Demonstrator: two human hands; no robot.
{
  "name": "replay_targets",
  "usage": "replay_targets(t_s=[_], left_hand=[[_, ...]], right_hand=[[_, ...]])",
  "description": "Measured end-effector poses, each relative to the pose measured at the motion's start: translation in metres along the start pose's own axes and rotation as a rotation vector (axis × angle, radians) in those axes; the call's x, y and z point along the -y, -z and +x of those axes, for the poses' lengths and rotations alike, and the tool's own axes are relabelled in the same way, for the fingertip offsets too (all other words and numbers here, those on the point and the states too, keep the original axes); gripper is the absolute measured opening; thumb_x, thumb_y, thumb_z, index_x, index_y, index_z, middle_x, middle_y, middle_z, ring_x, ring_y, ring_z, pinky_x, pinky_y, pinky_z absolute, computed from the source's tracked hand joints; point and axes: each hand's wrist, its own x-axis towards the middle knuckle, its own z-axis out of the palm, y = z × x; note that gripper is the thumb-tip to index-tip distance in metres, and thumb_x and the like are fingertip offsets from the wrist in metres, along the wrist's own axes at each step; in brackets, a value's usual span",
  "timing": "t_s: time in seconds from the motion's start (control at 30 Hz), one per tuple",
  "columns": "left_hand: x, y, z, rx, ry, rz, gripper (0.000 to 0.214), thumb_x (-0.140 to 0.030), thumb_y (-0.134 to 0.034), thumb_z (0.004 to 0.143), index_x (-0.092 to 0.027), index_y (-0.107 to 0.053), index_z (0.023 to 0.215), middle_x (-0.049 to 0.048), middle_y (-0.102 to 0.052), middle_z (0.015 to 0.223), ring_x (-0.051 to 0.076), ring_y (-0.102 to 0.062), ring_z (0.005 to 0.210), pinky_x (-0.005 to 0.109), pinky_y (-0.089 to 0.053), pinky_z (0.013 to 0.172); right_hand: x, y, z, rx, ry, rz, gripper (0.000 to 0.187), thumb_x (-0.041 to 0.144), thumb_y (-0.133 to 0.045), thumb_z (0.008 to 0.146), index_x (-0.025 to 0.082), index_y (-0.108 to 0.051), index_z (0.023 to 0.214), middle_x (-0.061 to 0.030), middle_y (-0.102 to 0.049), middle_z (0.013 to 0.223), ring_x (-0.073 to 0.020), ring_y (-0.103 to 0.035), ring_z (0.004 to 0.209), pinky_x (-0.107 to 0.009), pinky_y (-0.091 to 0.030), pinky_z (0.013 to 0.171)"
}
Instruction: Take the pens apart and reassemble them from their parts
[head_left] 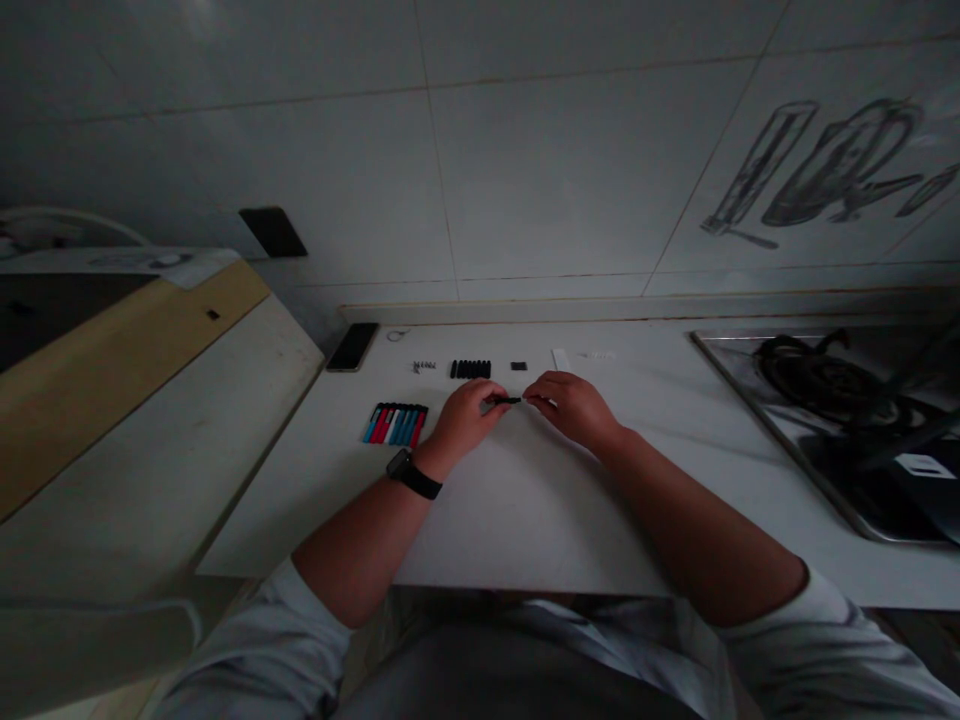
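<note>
On the white desk [510, 520], leftmost, lies a row of slim red, blue and white barrels with black ends [395, 424]. Next, the left hand [469, 415] pinches a thin black rod-shaped piece [510, 400]. The right hand [568, 402] is bunched by its tip; in this dimness I can't tell whether it grips anything. Seemingly fine work at that tip, calling for steady, lined-up fingers.

A: State all legible markings.
B: None. One white label [925, 466] is located on the dark area of the hob [784, 430], near the right edge of the view. It bears dark marks.
A: State the wording.
B: Illegible; the marks are too small and blurred. No other text, brand or number is readable.
</note>
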Motion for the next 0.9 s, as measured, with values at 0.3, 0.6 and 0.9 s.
replay_targets(t_s=[0.3,0.6,0.9], left_hand=[[0.001,-0.005,-0.001,0.047,0.002,-0.057,0.008,-0.022,-0.075,0.09,-0.02,-0.072,0.098,0.0041,-0.075,0.097,0.019,-0.07,0.091,0.034,-0.055,0.087],[0.002,-0.003,0.0,-0.005,0.077,-0.079,0.008,-0.023,-0.068,0.096,-0.022,-0.073,0.102,0.0035,-0.078,0.102,0.02,-0.073,0.096,0.035,-0.056,0.09],[0.008,-0.003,-0.003,-0.029,0.108,-0.063,0.013,-0.027,-0.062,0.1,-0.022,-0.071,0.107,0.0036,-0.078,0.102,0.019,-0.073,0.095,0.033,-0.056,0.086]], right_hand=[[0.014,-0.011,-0.001,-0.028,0.134,0.151,0.037,0.013,-0.056,0.093,0.021,-0.063,0.128,-0.0126,-0.068,0.12,-0.0244,-0.064,0.112,-0.041,-0.053,0.1],[0.01,0.018,0.0,-0.317,-0.113,0.358,0.035,0.033,-0.053,0.098,0.024,-0.059,0.132,-0.0123,-0.065,0.129,-0.023,-0.065,0.113,-0.038,-0.058,0.091],[-0.024,0.039,0.0,0.258,-0.293,-0.159,0.015,0.034,-0.066,0.093,0.023,-0.075,0.097,-0.0047,-0.077,0.093,-0.0198,-0.068,0.082,-0.028,-0.047,0.071]])
